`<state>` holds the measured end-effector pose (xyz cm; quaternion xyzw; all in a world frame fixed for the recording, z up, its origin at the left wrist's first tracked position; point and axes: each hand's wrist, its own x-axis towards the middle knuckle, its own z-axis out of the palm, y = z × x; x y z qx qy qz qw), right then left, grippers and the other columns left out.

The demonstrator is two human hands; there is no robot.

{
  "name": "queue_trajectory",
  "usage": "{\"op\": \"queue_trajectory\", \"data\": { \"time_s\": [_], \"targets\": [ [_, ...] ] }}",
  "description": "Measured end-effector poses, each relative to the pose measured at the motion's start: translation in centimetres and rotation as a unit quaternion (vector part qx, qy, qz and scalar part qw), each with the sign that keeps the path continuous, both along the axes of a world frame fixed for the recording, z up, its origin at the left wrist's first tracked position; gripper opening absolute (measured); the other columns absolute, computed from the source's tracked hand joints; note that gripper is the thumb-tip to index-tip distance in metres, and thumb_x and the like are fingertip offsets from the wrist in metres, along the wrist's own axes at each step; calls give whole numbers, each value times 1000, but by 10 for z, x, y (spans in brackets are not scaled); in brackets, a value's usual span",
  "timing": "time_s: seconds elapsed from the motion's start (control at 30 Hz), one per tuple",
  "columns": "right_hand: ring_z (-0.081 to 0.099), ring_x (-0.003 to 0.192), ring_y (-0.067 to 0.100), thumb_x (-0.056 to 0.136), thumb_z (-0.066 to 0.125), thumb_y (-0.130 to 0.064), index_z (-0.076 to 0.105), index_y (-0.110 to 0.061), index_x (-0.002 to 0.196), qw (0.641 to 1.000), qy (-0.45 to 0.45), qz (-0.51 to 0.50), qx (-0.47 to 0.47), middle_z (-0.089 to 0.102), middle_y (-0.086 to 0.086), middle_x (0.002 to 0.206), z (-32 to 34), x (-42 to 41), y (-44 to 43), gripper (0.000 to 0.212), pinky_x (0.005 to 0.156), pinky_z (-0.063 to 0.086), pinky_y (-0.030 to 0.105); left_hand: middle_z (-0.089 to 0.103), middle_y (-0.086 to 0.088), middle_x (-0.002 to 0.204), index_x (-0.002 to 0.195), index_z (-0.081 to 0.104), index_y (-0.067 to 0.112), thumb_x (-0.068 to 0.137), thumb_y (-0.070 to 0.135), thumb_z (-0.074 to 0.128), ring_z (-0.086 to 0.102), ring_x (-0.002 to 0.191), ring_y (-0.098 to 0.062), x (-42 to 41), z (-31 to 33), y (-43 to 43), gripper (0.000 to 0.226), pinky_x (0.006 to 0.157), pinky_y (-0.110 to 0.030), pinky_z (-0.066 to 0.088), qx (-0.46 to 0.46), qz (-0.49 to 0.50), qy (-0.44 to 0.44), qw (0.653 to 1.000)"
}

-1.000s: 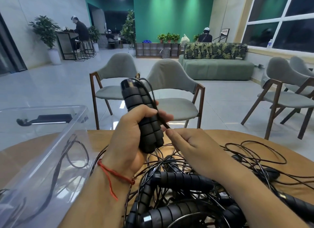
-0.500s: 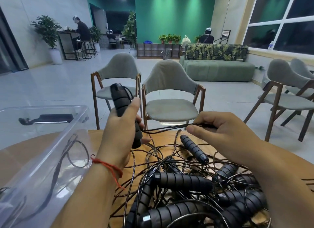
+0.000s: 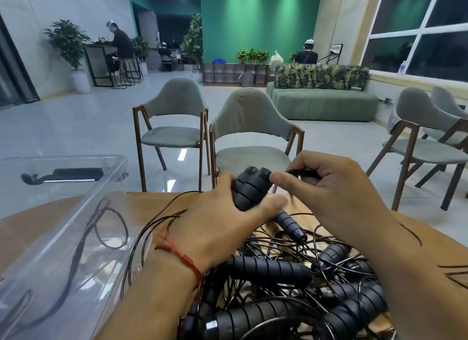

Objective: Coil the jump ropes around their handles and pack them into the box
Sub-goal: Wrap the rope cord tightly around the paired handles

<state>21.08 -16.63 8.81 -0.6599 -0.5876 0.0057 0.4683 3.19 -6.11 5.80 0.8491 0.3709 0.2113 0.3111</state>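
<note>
My left hand (image 3: 222, 223) grips a pair of black ribbed jump rope handles (image 3: 249, 190) held together, their ends pointing away from me. My right hand (image 3: 326, 187) is just right of them, pinching the thin black rope (image 3: 301, 173) near the handle tops. Below both hands lies a tangled heap of black handles and cords (image 3: 291, 284) on the wooden table (image 3: 152, 202). The clear plastic box (image 3: 63, 225) stands at the left, with one rope inside it.
Two grey chairs (image 3: 250, 126) stand just beyond the table's far edge. More chairs are at the right, a green sofa behind. People sit far off at the back of the room.
My right hand, which had drawn the rope out to the right, has come back in beside the handles. My left hand has tipped the handles forward and lower.
</note>
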Motion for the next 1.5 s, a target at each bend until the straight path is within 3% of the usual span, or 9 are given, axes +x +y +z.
{"op": "queue_trajectory", "data": {
  "time_s": [0.2,0.33,0.43,0.7,0.87,1.03,1.2,1.3,1.5],
  "targets": [
    [49,44,6,87,82,-43,70,-25,73,997,7,75,-26,53,-17,49,7,-16,-7,26,52,34,10,62,12,92,110,44,45,91,83,25,62,85,-8,13,-11,-9,46,80,-43,58,74,-18,60,995],
    [64,64,8,86,78,-53,73,-32,76,995,-40,83,-31,67,-11,68,10,-22,-8,24,58,41,11,62,10,84,104,50,42,95,78,8,61,77,-9,16,-15,-9,55,76,-41,57,106,-23,74,991],
    [61,57,5,86,79,-52,72,-31,75,995,-37,80,-51,63,-16,61,8,-22,-8,25,55,39,11,55,10,74,82,46,34,104,60,17,53,66,-7,19,-11,-16,45,65,-33,47,128,-35,91,987],
    [55,58,8,82,84,-56,74,-25,73,998,22,27,-52,63,-8,62,5,-10,-3,33,59,40,24,58,13,84,97,51,39,106,54,27,58,78,-6,13,-2,-24,30,76,-35,53,87,-105,45,990],
    [40,47,9,83,87,-46,71,-22,72,995,30,92,-23,50,-8,51,10,-25,-4,31,52,32,20,60,15,83,84,54,43,110,45,24,55,77,-4,12,7,-32,40,67,-32,42,29,-141,26,989],
    [57,57,20,87,85,-41,76,-19,77,991,59,121,-15,65,-2,63,8,-27,-1,26,57,46,31,60,35,71,73,56,66,112,37,28,53,67,7,11,12,-31,55,63,-30,35,-54,-146,-32,987],
    [62,91,5,96,72,-54,76,-32,109,998,-67,-1,15,67,-17,93,-5,-30,5,26,81,48,27,74,7,84,91,73,30,109,47,28,63,79,-8,18,-1,-26,51,86,-42,52,-171,-72,-127,974],
    [49,118,13,97,71,-49,68,-32,124,980,-164,-86,71,57,-12,122,-14,-28,7,32,99,42,32,67,-8,82,93,67,15,104,43,31,58,69,-17,19,-2,-17,47,61,-30,47,-318,-4,-246,915],
    [65,86,9,93,77,-44,71,-38,94,996,-78,35,-4,67,-18,90,-22,-37,11,8,72,55,31,58,-6,61,85,65,11,102,34,34,50,58,-21,8,11,-3,42,54,-27,36,-400,60,-339,850]
  ]
}}
